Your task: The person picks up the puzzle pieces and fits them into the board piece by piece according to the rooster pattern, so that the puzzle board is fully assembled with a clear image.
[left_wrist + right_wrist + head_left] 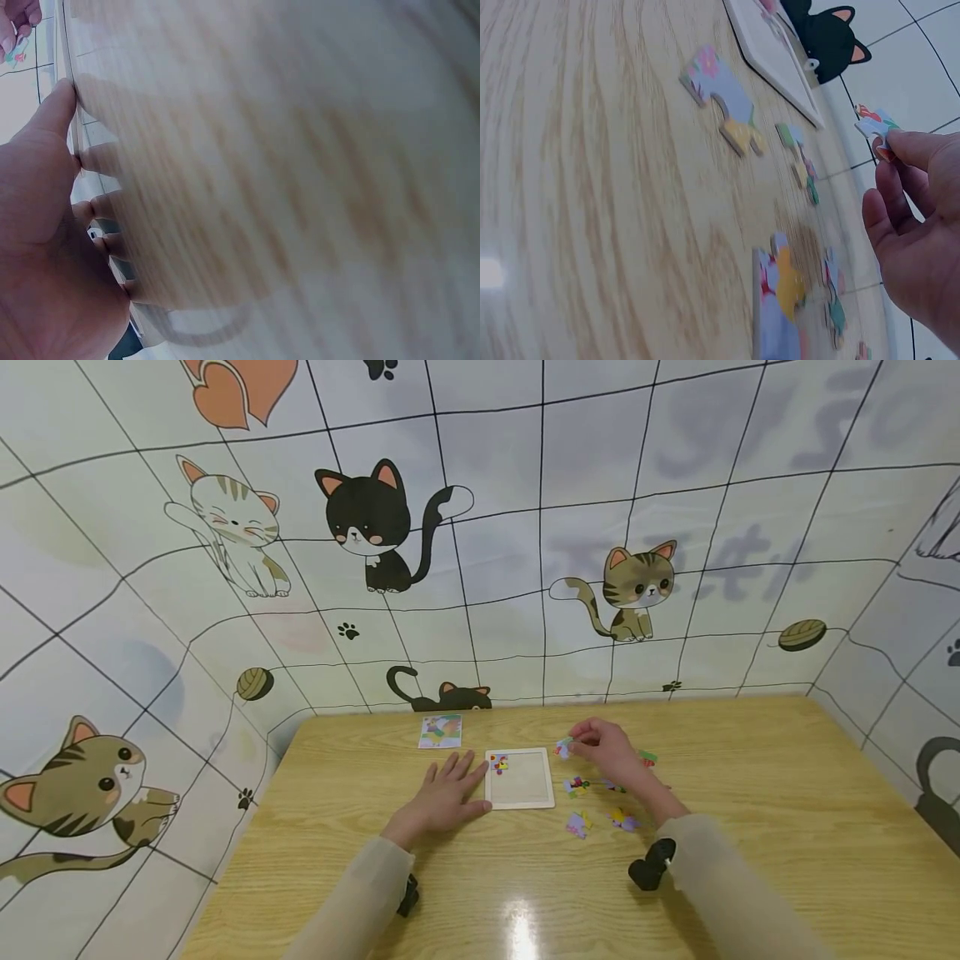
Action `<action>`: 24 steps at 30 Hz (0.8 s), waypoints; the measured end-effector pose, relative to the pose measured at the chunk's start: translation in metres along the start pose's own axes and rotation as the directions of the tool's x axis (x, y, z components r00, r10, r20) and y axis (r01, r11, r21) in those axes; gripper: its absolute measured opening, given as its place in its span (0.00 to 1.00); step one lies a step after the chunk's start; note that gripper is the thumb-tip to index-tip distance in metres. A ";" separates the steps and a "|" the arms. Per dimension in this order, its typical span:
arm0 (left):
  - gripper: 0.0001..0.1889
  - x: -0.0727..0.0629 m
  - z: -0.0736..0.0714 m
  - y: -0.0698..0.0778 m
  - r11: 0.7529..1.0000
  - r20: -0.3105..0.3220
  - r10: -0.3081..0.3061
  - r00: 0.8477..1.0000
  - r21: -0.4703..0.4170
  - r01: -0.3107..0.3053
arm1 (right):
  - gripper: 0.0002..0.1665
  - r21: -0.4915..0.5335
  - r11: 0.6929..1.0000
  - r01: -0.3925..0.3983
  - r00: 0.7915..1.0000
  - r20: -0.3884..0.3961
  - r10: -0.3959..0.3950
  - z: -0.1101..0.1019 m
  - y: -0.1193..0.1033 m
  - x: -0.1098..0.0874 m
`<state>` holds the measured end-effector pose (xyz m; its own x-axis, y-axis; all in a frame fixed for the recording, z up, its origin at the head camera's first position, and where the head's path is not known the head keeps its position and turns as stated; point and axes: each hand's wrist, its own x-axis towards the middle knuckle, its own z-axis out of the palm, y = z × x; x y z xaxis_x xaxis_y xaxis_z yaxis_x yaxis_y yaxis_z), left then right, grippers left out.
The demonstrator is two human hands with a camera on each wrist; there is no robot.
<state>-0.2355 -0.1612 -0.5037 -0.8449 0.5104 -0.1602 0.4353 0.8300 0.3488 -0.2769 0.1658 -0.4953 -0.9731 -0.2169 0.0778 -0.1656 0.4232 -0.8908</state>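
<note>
My right hand [606,750] pinches a jigsaw puzzle piece [876,120] between thumb and fingers, up off the table and just right of a shallow white puzzle tray [551,777]. One colourful piece [498,764] lies inside the tray at its upper left corner. My left hand [448,793] lies palm down with fingers spread, thumb and a fingertip touching the tray's left side. Loose pieces lie right of the tray, among them a purple and yellow one [727,94] and an orange and lilac one [780,289].
A square picture card [440,732] lies behind my left hand, close to the wall. A red and green piece [647,759] sits beyond my right wrist, partly covered by it. The wooden table [330,827] meets a cat-print wall [510,568] at its back edge.
</note>
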 end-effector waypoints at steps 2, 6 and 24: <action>0.38 0.000 0.000 0.000 1.000 -0.001 0.000 1.000 0.001 0.000 | 0.11 0.010 1.000 0.000 1.000 0.000 0.000 0.006 -0.002 0.001; 0.38 -0.001 -0.001 0.001 1.000 -0.002 0.004 1.000 -0.006 -0.004 | 0.10 0.030 1.000 -0.006 1.000 -0.011 0.006 0.018 -0.007 0.004; 0.38 -0.001 -0.002 0.001 1.000 0.003 -0.002 1.000 -0.001 0.002 | 0.10 0.070 0.997 -0.038 0.999 0.025 0.036 0.062 -0.018 0.011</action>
<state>-0.2352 -0.1613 -0.5013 -0.8447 0.5096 -0.1637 0.4334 0.8307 0.3495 -0.2752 0.1010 -0.5065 -0.9741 -0.2236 0.0340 -0.1168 0.3688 -0.9221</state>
